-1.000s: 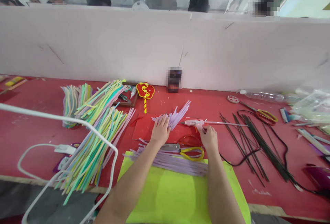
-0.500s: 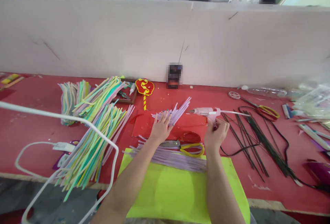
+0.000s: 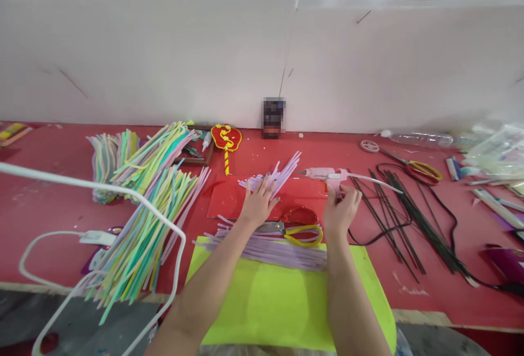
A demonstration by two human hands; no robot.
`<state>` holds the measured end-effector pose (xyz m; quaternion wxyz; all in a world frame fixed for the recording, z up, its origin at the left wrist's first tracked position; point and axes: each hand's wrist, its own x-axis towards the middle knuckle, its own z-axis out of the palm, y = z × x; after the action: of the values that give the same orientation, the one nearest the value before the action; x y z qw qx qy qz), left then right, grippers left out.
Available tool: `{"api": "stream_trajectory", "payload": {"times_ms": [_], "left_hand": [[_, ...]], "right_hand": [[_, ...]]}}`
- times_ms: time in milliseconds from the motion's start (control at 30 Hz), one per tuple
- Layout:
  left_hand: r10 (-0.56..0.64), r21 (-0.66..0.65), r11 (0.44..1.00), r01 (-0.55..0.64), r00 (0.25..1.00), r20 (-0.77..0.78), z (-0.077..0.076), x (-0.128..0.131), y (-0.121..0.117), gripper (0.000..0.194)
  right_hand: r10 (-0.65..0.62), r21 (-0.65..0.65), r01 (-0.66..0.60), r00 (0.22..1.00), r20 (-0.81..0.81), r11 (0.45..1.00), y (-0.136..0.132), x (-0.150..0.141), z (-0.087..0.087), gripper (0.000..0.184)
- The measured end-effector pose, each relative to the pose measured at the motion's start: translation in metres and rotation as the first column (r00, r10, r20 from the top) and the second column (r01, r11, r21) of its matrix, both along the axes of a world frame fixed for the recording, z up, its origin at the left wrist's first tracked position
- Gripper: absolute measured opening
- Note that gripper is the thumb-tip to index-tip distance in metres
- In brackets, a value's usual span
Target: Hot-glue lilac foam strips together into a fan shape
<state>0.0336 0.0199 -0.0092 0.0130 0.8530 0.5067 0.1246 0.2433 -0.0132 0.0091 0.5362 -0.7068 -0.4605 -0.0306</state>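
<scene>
My left hand (image 3: 259,203) lies flat with its fingers spread over short lilac pipe cleaners (image 3: 286,173) on a red sheet (image 3: 224,203). My right hand (image 3: 340,211) is closed around the handle of a pink hot glue gun (image 3: 323,173), whose nozzle points left toward the pipe cleaners. A glue stick (image 3: 374,180) sticks out of its back end. Between my forearms lie scissors (image 3: 303,236) with yellow and red handles, on top of longer lilac pipe cleaners (image 3: 282,255). Under these is a lime-green mat (image 3: 270,307).
Bundles of multicoloured pipe cleaners (image 3: 151,236) lie at left, with a white cable (image 3: 135,195) crossing in front. A red and yellow fan-shaped piece (image 3: 226,140) sits behind. Dark green stems (image 3: 426,230), more scissors (image 3: 421,170) and a plastic bottle (image 3: 421,138) lie at right. A white partition (image 3: 184,61) stands behind.
My left fingers have spread a little wider over the lilac pipe cleaners. The right hand's fingers have shifted slightly on the glue gun's handle, and the gun has tipped a little. The view has moved slightly.
</scene>
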Motion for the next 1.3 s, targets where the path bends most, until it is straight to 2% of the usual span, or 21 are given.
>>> {"api": "stream_trajectory", "payload": {"times_ms": [100, 567, 700, 800, 900, 1000, 1067, 1200, 1300], "left_hand": [[-0.046, -0.022, 0.999, 0.045, 0.999, -0.018, -0.002, 0.004, -0.001, 0.054], [-0.076, -0.072, 0.995, 0.074, 0.997, -0.029, -0.01, 0.004, 0.0, 0.06], [-0.079, -0.089, 0.993, 0.081, 0.996, 0.03, -0.01, 0.005, -0.002, 0.06], [-0.05, -0.091, 0.994, 0.063, 0.99, 0.134, -0.005, 0.003, -0.002, 0.056], [0.042, -0.099, 0.995, -0.014, 0.958, 0.284, 0.002, -0.004, 0.0, 0.055], [0.217, -0.102, 0.976, -0.192, 0.876, 0.43, 0.008, -0.017, 0.007, 0.052], [0.347, -0.103, 0.934, -0.341, 0.805, 0.482, 0.009, -0.027, 0.012, 0.047], [0.518, -0.123, 0.837, -0.534, 0.699, 0.493, 0.006, -0.046, 0.021, 0.032], [0.555, -0.119, 0.815, -0.567, 0.705, 0.442, 0.004, -0.053, 0.023, 0.023]], "right_hand": [[0.005, -0.004, -0.005, 1.0, 0.005, 1.0, -0.001, -0.001, 0.0, 0.03], [-0.029, -0.021, 0.029, 1.0, -0.002, 0.999, 0.001, 0.005, -0.005, 0.033], [-0.064, -0.018, 0.064, 0.998, -0.016, 0.998, -0.001, 0.009, -0.002, 0.035], [-0.095, -0.057, 0.094, 0.995, -0.019, 0.994, -0.001, 0.012, -0.003, 0.038], [-0.133, -0.139, 0.132, 0.991, 0.002, 0.981, 0.0, 0.018, -0.01, 0.039], [-0.145, -0.249, 0.149, 0.989, 0.033, 0.957, 0.001, 0.025, -0.021, 0.037], [-0.141, -0.311, 0.155, 0.988, 0.069, 0.937, 0.002, 0.029, -0.028, 0.034], [-0.173, -0.423, 0.219, 0.974, 0.145, 0.879, 0.006, 0.029, -0.034, 0.028], [-0.181, -0.509, 0.238, 0.97, 0.161, 0.827, 0.008, 0.027, -0.035, 0.029]]}}
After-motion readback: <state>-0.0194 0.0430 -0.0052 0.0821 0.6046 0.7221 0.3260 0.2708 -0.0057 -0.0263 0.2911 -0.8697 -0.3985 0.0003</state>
